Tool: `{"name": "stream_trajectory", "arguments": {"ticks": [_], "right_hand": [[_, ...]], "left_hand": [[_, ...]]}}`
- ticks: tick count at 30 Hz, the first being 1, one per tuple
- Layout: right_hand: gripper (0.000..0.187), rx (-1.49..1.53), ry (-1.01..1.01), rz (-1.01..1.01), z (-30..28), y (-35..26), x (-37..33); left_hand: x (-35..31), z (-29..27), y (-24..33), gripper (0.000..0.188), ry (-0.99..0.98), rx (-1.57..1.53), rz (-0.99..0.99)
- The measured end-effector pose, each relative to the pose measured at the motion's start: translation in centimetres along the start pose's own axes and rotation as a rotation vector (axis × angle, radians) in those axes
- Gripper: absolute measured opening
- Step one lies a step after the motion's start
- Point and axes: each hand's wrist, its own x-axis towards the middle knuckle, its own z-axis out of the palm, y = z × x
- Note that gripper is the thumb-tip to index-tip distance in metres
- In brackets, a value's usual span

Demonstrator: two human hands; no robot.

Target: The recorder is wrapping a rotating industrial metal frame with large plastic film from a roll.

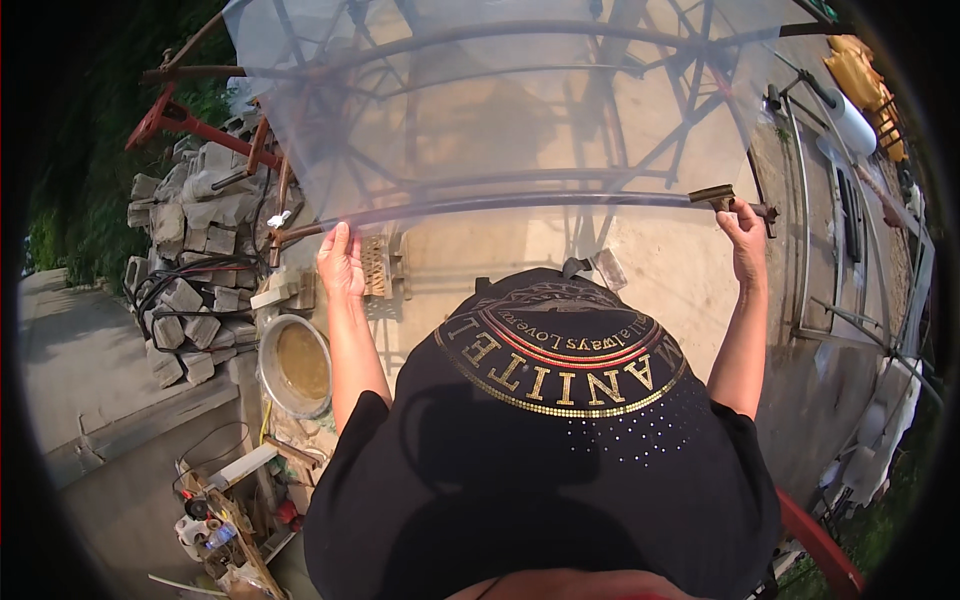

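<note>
A clear plastic sheet point(480, 110) hangs over a rusty metal pipe frame ahead of me. Its near edge lies along a dark horizontal pipe point(520, 201). Toward the pipe's left end, my left hand point(342, 262) is closed at the sheet's edge, thumb up by the pipe; what lies inside the fingers is partly hidden. At the right end, my right hand point(743, 237) grips a short, brownish T-shaped tool point(712, 192), its crosspiece lying just above the pipe. The sheet's edge passes close to that hand.
Broken blocks point(200, 230) with dark cables point(150, 295) are piled at the left. Nearer stands a round metal basin point(296, 366) of murky water. A roll of white film point(850, 122) and metal frames point(835, 250) lie at the right. A red bar point(820, 545) slants at lower right.
</note>
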Motion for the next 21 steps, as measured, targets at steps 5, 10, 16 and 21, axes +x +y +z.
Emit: {"name": "stream_trajectory", "arguments": {"ticks": [5,10,16,21], "right_hand": [[0.040,-0.104,-0.029,0.000,-0.4,-0.2,0.6],[0.041,-0.221,-0.048,-0.138,-1.1,-0.5,1.1],[0.041,-0.271,-0.117,-0.154,-0.8,-2.5,-0.3],[0.043,-0.200,-0.164,0.031,-0.9,-3.7,-1.3]], "left_hand": [[0.1,-0.7,-0.1,0.009,-0.040,-0.016,0.120],[-0.4,0.6,0.0,0.012,-0.015,0.016,0.232],[0.1,-1.0,-0.7,0.016,-0.106,-0.084,0.276],[-1.1,0.2,1.0,0.012,-0.117,-0.098,0.233]]}}
